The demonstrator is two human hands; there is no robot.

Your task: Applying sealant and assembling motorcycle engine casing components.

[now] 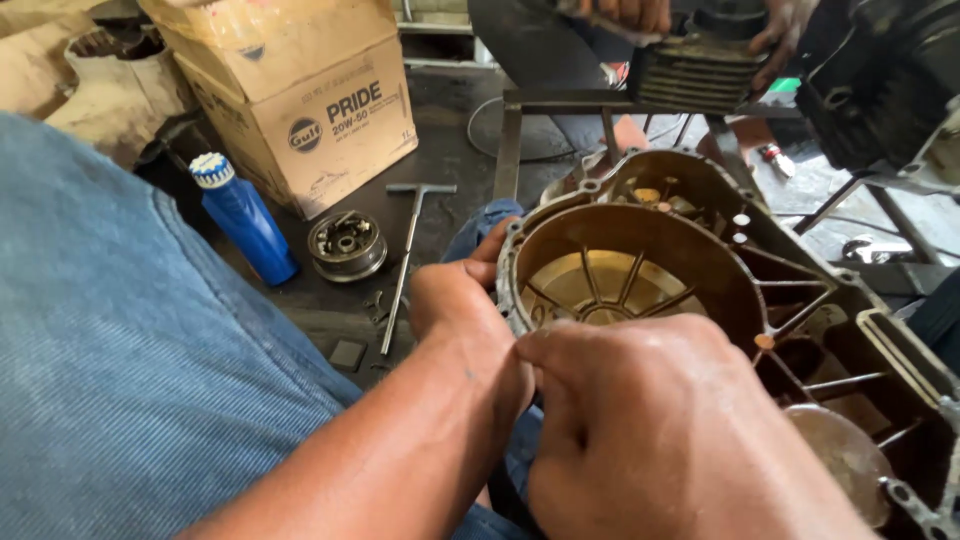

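Fingers, left hand [462,300]: curled closed over the near-left rim of the engine case [700,270]; fingertips wrap the edge of its round cavity.
Fingers, right hand [640,400]: bent inward, thumb tip pressed at the case rim just beside the left hand; whether anything small is pinched there cannot be told.
Hand spacing: the 2 hands touch or nearly touch at the rim.
Trouser leg [120,350]: blue denim, fills the left edge and lower-left corner of the view.
Bottle [243,215]: blue plastic, white ribbed cap, upright on the floor [450,160], near the carton.
Carton [300,100]: brown cardboard, flaps open, at the top-left of the floor.
Round part [346,245]: 1 metal drum-shaped part, lying flat between the bottle and the T-handle wrench.
T-handle wrench [405,265]: lies on the floor, crossbar away from the person, shaft pointing toward the near edge.
Small pieces [362,330]: dark bits on the floor by the wrench tip.
Engine case: large, gold-brown inside, ribbed round cavity open upward, resting right of centre and reaching the lower-right corner.
Frame [560,105]: dark metal bars behind the case.
Finned cylinder [695,70]: at the top edge, held by another person's 2 hands [775,35].
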